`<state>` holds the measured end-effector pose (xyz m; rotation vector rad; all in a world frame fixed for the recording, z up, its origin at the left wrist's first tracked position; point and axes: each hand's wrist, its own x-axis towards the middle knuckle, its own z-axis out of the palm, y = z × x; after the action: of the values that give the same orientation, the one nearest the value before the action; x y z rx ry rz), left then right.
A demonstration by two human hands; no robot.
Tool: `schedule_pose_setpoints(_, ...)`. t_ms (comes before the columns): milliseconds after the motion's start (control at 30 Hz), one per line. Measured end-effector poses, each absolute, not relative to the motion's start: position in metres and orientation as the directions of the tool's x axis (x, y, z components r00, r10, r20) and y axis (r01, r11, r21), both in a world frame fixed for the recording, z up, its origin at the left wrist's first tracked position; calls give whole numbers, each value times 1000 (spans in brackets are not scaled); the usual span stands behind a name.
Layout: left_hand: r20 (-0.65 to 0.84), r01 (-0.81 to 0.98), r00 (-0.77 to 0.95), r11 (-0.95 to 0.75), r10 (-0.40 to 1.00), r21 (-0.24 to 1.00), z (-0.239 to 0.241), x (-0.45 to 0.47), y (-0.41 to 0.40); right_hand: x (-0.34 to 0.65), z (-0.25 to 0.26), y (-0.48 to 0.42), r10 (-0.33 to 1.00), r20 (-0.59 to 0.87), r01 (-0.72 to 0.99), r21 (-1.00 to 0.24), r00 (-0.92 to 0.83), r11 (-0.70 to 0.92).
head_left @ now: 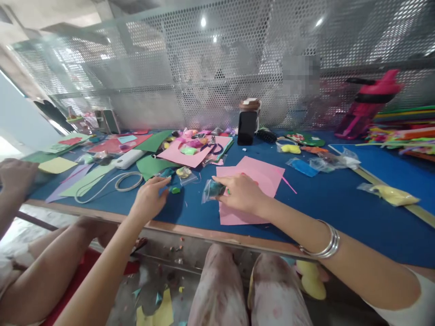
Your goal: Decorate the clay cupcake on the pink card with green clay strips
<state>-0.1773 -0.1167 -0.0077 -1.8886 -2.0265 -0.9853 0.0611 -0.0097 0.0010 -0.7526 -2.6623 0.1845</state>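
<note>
A: What is the right hand (242, 192) doing?

B: Pinching. Palm facing down, thumb and fingers gripping a small clear bag (213, 189) with something dark teal inside. The bag is showing at the left edge of the overlapping pink sheets (234, 216). Whether its underside is touching the blue table (193, 216), I cannot tell.

A: And the left hand (149, 199)?

B: Reaching in over the table's near edge. Fingers curling, thumb and forefinger standing narrowly apart, nothing showing between them. A bright green lump (175, 190) is lying just beside the fingertips. A clear bag of pale yellow stuff (184, 173) is lying a little beyond.

A: Further left?

B: A long white device (129, 159) is resting among coloured papers. At the far edge another person's hand (16, 174) is showing, fingers blurring; I cannot make out its grip.

A: Toward the back?

B: A dark-screened phone (247, 128) is standing upright in front of a brown-lidded cup (249, 103). A pink bottle (369, 106) is standing well to the right, and a perforated screen (217, 59) is rising behind everything.
</note>
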Motion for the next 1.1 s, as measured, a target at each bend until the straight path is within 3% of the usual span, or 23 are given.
schedule_pose_setpoints(133,611,932,-100,-142,785,334,-4,-152,-124,58,5,-19,514,300,468,-214,-804,857)
schedule_pose_setpoints(200,613,830,-17,-330,790,449,2,-132,-134,56,7,-23,499,289,457,-203,-817,866)
schedule_pose_setpoints(267,561,798,27,-356,827,486,5,-115,-144,55,10,-26,484,277,446,-191,-830,874)
schedule_pose_setpoints(400,604,835,-53,-296,795,464,-4,-103,-150,53,13,-29,467,247,438,-165,-849,884)
schedule_pose_setpoints(533,674,892,-103,-232,731,388,-16,-105,-145,54,14,-31,466,209,447,-135,-860,884)
schedule_pose_setpoints(767,712,888,280,-455,644,62,-17,-111,-138,61,19,-37,447,157,437,-97,-881,894)
schedule_pose_setpoints(933,720,883,331,-470,610,-8,-12,-111,-139,61,27,-46,424,86,415,-103,-902,904)
schedule_pose_setpoints(1100,655,906,379,-405,654,-120,-11,-113,-136,59,31,-39,433,73,398,-285,-898,872)
